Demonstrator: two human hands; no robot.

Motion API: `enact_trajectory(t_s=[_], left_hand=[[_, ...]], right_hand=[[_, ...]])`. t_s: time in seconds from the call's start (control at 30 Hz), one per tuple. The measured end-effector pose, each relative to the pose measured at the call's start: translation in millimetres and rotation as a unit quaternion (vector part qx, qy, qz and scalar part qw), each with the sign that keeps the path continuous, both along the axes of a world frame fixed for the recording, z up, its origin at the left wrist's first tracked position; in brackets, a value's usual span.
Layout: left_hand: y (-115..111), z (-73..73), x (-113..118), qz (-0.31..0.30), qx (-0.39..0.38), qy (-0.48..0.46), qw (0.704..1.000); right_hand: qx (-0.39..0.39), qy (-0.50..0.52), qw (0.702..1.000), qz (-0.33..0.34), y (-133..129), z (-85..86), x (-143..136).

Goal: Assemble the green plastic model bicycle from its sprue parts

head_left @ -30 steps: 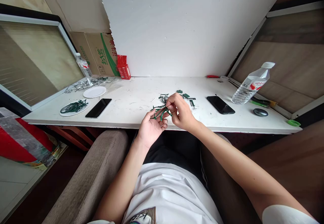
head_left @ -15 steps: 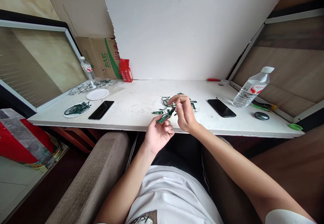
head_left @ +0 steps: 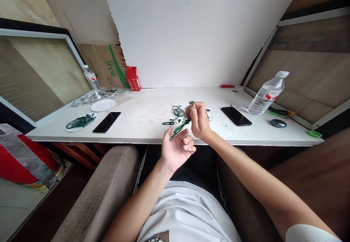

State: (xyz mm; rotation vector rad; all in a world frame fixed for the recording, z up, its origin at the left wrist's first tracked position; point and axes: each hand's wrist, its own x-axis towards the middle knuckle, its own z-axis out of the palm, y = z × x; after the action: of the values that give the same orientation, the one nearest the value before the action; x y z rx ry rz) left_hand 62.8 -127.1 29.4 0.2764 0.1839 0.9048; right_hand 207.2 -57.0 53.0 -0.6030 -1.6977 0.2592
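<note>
A long, narrow dark-green plastic piece (head_left: 181, 126) slants over the table's front edge. Its upper end is pinched in the closed fingers of my right hand (head_left: 201, 124), which hide that end. Just below, my left hand (head_left: 177, 150) is turned palm up, thumb spread away from its half-curled fingers; the piece's lower end lies beside or against the index finger, and I cannot tell if they touch. Behind the hands are green spoked wheel-like parts (head_left: 178, 111) and a small flat green part (head_left: 167, 123). More green bits are partly covered by my right hand.
At left stand a plate of green parts (head_left: 68, 126), a white plate (head_left: 102, 105), a phone (head_left: 107, 122) and a bottle (head_left: 91, 77). To the right are another phone (head_left: 236, 116), a large water bottle (head_left: 266, 94), a dark round object (head_left: 279, 123) and a green cap (head_left: 315, 134).
My left hand has loosened its grip on the green piece and moved slightly right and down, fingers opening. My right hand now holds the piece's upper end. The camera view has shifted slightly.
</note>
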Motion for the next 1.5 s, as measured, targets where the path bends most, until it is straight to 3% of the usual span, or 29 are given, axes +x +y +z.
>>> enact_trajectory(t_s=[0.1,0.2,0.27,0.37,0.43,0.53,0.63,0.7,0.83,0.9,1.0,1.27,1.5], left_hand=[[-7.7,-7.9,7.5,0.011,0.114,0.079,0.990],[-16.5,0.3,10.0,0.062,0.299,0.227,0.925],[-15.7,21.1,6.9,0.164,0.380,0.307,0.857],[4.7,65.4,0.3,0.326,0.458,0.368,0.741],[28.5,90.6,-0.6,0.366,0.464,0.370,0.717],[62.2,106.3,3.7,0.356,0.441,0.344,0.749],[76.7,97.8,8.2,0.299,0.447,0.348,0.768],[74.4,86.4,8.6,0.282,0.441,0.355,0.775],[56.9,68.5,0.5,0.262,0.358,0.336,0.831],[50.2,64.0,-6.5,0.261,0.343,0.339,0.836],[46.8,60.7,-16.4,0.279,0.353,0.351,0.821],[43.4,57.5,-21.4,0.284,0.422,0.433,0.744],[38.9,49.6,-17.9,0.315,0.431,0.423,0.732]], right_hand=[[-0.010,0.009,0.999,-0.036,8.4,2.3,10.7],[-0.027,0.009,0.997,-0.071,17.4,5.8,24.1],[-0.034,0.017,0.995,-0.090,21.8,8.5,32.9],[-0.030,0.042,0.991,-0.122,24.8,12.6,43.4],[-0.025,0.047,0.989,-0.139,24.9,15.3,47.8],[-0.024,0.046,0.986,-0.156,23.8,18.0,49.4],[-0.047,0.056,0.984,-0.162,22.4,17.5,45.6],[-0.064,0.056,0.984,-0.154,21.0,16.0,41.4],[-0.069,0.032,0.989,-0.128,16.5,13.3,32.0],[-0.067,0.020,0.990,-0.122,13.9,12.6,27.6],[-0.069,0.001,0.992,-0.108,10.2,11.9,22.0],[-0.073,-0.022,0.994,-0.083,-0.1,14.1,11.9],[-0.069,-0.022,0.995,-0.071,-3.2,13.4,7.4]])
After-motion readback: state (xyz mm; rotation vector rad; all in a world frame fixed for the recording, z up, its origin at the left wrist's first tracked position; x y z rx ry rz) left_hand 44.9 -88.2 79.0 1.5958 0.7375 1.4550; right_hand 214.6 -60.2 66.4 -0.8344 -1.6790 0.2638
